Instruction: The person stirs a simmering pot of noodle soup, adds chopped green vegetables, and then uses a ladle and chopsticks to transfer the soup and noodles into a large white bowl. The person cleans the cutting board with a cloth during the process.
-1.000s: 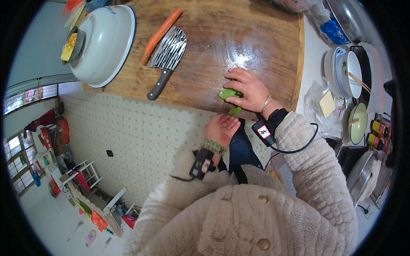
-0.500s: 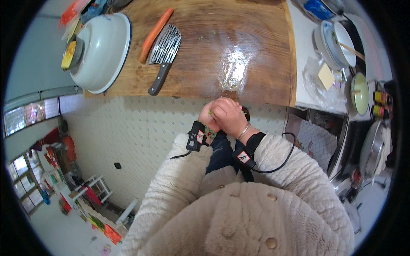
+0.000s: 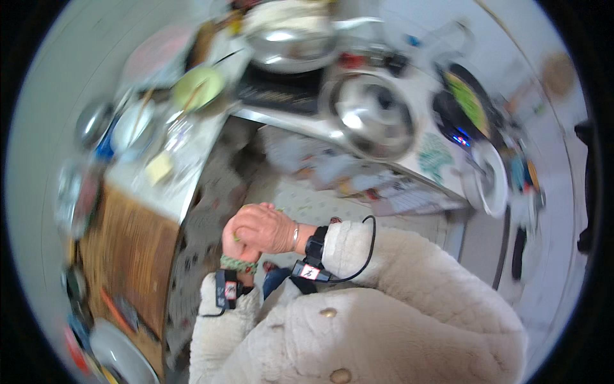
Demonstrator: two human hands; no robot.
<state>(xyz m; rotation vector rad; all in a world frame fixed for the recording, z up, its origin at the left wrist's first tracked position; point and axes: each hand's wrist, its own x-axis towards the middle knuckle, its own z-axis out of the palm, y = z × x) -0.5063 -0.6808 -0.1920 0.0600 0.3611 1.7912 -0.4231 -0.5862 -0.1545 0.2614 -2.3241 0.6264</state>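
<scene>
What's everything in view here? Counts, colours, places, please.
green scraps: count unclear, green, centre
wooden board: 1, brown, lower left
carrot: 1, orange, on wooden board
cleaver: 1, dark, beside the carrot
basin: 1, white, bottom left
block: 1, pale yellow, left
green bowl: 1, green, upper left
white bowls: count unclear, white, left
cooktop: 1, black, top centre
large steel vessels: 2, silver, top centre
blurred kitchenware: several, mixed, right
wrist devices: 2, black, lower centre
sleeves: 2, cream, lower centre
right hand: 1, bare, against green scraps
left hand: 1, bare, partly under right hand
</scene>
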